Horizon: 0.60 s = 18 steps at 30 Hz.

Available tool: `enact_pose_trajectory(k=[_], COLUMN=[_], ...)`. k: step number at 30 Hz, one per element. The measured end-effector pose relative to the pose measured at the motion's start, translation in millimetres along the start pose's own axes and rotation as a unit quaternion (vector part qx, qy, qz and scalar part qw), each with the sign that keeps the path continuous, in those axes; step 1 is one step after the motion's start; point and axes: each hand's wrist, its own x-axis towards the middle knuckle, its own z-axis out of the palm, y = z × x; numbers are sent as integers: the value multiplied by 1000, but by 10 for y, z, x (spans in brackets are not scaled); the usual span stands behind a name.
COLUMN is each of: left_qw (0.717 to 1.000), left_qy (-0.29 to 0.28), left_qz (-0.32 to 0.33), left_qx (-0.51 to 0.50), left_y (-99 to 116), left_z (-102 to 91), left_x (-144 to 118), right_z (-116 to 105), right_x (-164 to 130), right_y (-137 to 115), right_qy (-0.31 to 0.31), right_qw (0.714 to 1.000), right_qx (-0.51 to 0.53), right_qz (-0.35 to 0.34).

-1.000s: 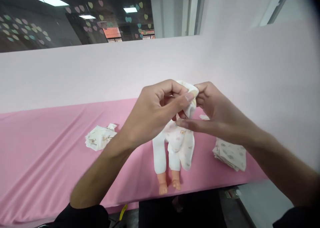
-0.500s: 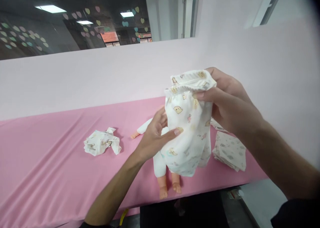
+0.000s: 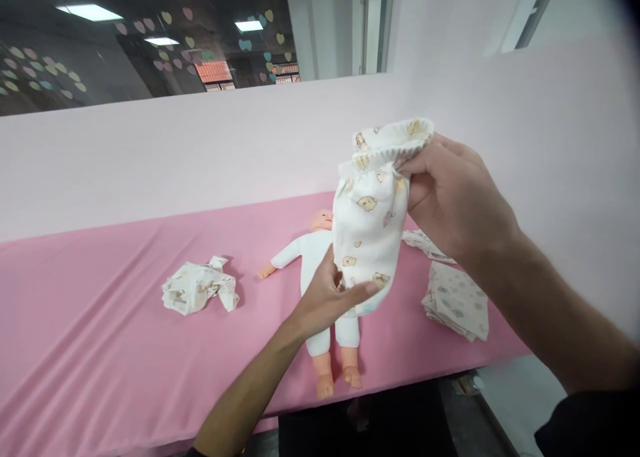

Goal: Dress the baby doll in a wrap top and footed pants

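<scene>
A small pair of white baby pants with printed yellow animals is held up over the doll. My right hand pinches the gathered elastic waistband at its right side. Lower down, my left hand grips the bottom part, thumb in front and fingers behind the cloth. Below lies a baby doll on its back in a white suit, feet toward me; the pants and my left hand hide part of its head and body.
A pink-covered table stands against a white wall. Crumpled printed cloth lies at left. To the right are a folded printed cloth stack and another printed cloth. A window with heart stickers is above.
The pants have been raised slightly and folded up shorter, their lower end lifted by my left hand. More of the doll now shows. My right hand keeps hold of the waistband.
</scene>
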Motion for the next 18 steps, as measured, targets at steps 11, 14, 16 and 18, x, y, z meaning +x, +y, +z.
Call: enact_pose_trajectory(k=[11,14,16,18], left_qw=[995,996,996,995], left_qy=[-21,-9,-9,-25], left_qz=[-77,-83,-87,-89], left_qx=[-65,-30,4,41], left_y=[24,69,73,68], left_z=[-54,-104,-127,-135], left_x=[-241,-295,-302,-299], right_z=[-505,-493,-464,-442], right_x=[-24,-342,-589,-810], right_y=[709,935,973,962], right_qy=[103,117,55,-75], right_qw=[980,962,967,967], right_qx=[-39,-149,-209,-221], right_qz=[167,197,138,101])
